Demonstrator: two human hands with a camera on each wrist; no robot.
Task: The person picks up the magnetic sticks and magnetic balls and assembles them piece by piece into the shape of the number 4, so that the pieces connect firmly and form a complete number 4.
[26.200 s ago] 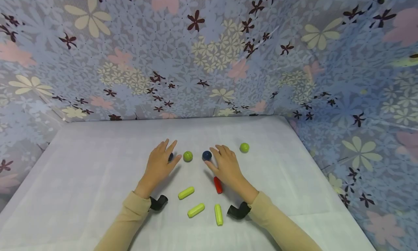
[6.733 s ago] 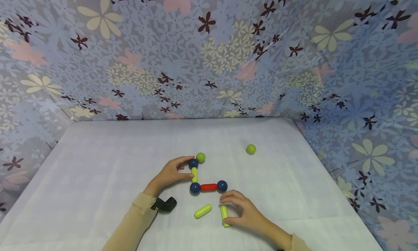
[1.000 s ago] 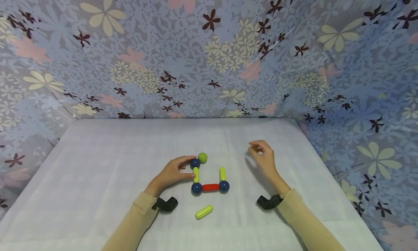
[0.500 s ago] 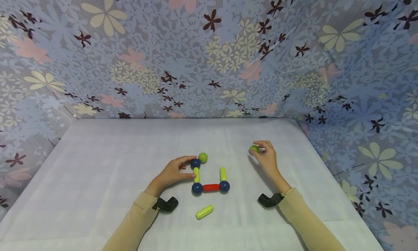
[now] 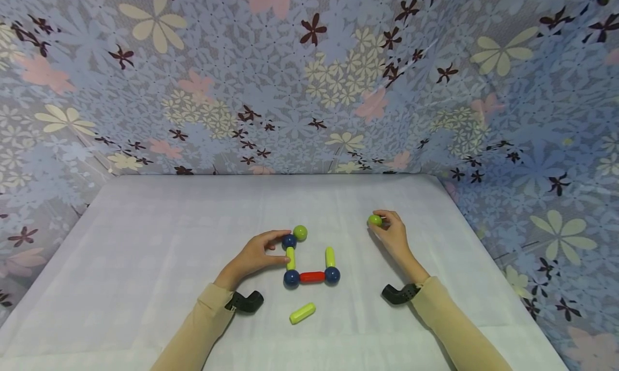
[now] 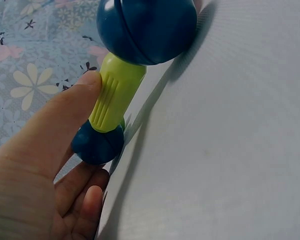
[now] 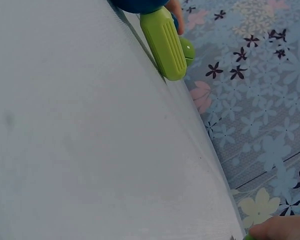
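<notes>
Toy building sticks and balls form a U on the table. Its left side is a yellow-green stick [image 5: 290, 257] between two blue balls. My left hand [image 5: 256, 254] holds this side, the thumb on the stick and the fingers at the far blue ball [image 5: 289, 242]. A red stick [image 5: 312, 277] joins the near-left blue ball [image 5: 292, 278] to the right blue ball [image 5: 332, 275], from which another yellow-green stick [image 5: 330, 256] points away. Farther right, my right hand [image 5: 394, 235] pinches a green ball [image 5: 374, 220] between thumb and fingers.
A second green ball [image 5: 300, 233] sits beside the far blue ball. Nearer the front lies a loose yellow-green stick [image 5: 302, 313]. White cloth covers the table [image 5: 159, 263], and flowered fabric [image 5: 271, 92] hangs behind it and along the right.
A second ago my right hand was over the green ball, hiding it; now it pinches the ball, pulled slightly left over the last half second. My left hand has stayed put.
</notes>
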